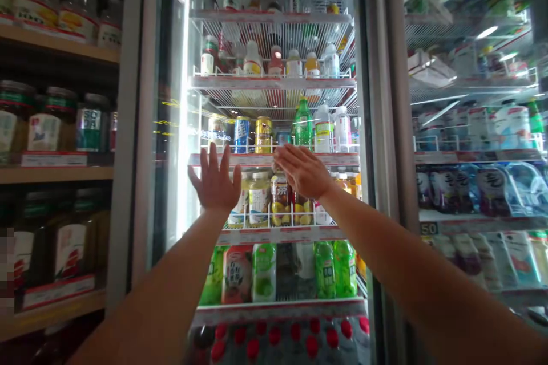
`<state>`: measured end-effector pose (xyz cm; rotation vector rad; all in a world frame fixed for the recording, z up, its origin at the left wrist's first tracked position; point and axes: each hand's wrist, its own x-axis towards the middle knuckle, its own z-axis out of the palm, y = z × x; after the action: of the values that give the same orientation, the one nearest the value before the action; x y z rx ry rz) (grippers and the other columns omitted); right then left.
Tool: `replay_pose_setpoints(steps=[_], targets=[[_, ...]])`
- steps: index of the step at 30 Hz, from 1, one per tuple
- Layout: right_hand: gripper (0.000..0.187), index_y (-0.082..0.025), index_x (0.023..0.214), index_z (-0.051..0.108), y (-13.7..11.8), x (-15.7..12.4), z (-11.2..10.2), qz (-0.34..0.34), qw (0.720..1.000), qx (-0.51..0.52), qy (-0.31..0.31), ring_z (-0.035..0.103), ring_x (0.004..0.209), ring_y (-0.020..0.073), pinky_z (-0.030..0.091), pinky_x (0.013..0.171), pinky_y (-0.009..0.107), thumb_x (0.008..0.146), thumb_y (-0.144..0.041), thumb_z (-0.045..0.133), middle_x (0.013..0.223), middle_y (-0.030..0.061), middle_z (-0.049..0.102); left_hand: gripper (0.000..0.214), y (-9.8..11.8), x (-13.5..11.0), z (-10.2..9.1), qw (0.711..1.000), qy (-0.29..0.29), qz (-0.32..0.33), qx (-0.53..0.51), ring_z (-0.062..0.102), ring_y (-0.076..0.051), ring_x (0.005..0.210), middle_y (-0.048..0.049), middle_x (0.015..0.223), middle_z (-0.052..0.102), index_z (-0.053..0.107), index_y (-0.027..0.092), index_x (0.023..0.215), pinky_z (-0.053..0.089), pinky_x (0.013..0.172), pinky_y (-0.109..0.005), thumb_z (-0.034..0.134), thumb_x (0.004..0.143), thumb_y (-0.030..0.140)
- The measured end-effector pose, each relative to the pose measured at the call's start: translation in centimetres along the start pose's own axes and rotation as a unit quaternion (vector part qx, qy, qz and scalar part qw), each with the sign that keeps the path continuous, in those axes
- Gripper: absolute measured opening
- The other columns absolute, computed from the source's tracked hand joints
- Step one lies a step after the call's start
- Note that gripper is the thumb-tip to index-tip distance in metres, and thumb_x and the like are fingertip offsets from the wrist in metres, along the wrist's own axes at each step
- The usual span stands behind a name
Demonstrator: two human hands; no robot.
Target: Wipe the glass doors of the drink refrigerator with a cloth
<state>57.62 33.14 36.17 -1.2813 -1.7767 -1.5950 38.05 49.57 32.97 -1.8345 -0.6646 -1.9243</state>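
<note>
My left hand (pixel 216 179) is raised with its fingers spread, close to or against the glass door (pixel 265 63) of a drinks cooler. My right hand (pixel 302 171) lies flatter and further right, at about the same height, and looks pressed to the same pane. Neither hand holds anything. Just behind them stand a blue can (pixel 242 134), a gold can (pixel 264 134) and a green bottle (pixel 302 126) on a wire shelf (pixel 274 159). Bottled drinks (pixel 280 199) on the shelf below are partly hidden by my hands.
Wooden shelves (pixel 55 51) with labelled jars stand to the left of the cooler. A metal door post (pixel 387 125) separates this door from a second glass door (pixel 471 148) on the right, with packaged drinks behind it. More bottles fill the shelves above and below.
</note>
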Motion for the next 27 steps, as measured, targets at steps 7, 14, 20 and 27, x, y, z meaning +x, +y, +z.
replay_pose_setpoints(steps=[7,14,20,27], targets=[[0.050,-0.017,0.149,0.053,0.1,0.0,1.1,0.261,0.944,-0.014,0.203,0.036,0.151,0.0327,0.034,0.122,0.059,0.101,-0.021,0.040,0.155,0.0119,0.051,0.056,0.5,0.0,-0.2,1.000,0.002,-0.014,0.015,0.019,-0.030,0.157,-0.0095,0.167,0.026,0.038,0.025,0.157,-0.005,0.123,-0.064,0.032,0.103,0.040],[0.052,-0.019,0.148,0.053,-1.0,-0.6,0.4,-0.079,0.997,0.010,-0.019,0.039,0.150,0.0261,0.032,0.125,0.047,0.097,-0.021,0.051,0.157,0.0056,0.050,0.057,0.6,0.0,-0.3,1.000,0.006,-0.016,0.005,0.021,-0.030,0.156,-0.0106,0.167,0.028,0.040,0.025,0.156,-0.004,0.123,-0.064,0.034,0.102,0.041],[0.052,-0.020,0.150,0.052,-1.1,-0.7,1.1,0.213,0.969,0.007,0.127,0.038,0.151,0.0285,0.030,0.125,0.055,0.100,-0.019,0.039,0.157,0.0078,0.049,0.059,0.6,-0.2,-0.4,1.000,-0.013,-0.025,-0.005,0.017,-0.029,0.157,-0.0097,0.168,0.024,0.037,0.025,0.158,-0.005,0.124,-0.063,0.034,0.101,0.041],[0.051,-0.022,0.147,0.055,-1.3,-1.2,0.8,0.071,0.997,0.022,0.030,0.031,0.154,0.0269,0.028,0.127,0.050,0.097,-0.022,0.047,0.159,0.0027,0.047,0.059,0.3,-0.2,0.1,0.999,-0.020,-0.027,0.000,0.015,-0.029,0.158,-0.0074,0.169,0.023,0.035,0.027,0.159,-0.008,0.124,-0.061,0.033,0.102,0.042]])
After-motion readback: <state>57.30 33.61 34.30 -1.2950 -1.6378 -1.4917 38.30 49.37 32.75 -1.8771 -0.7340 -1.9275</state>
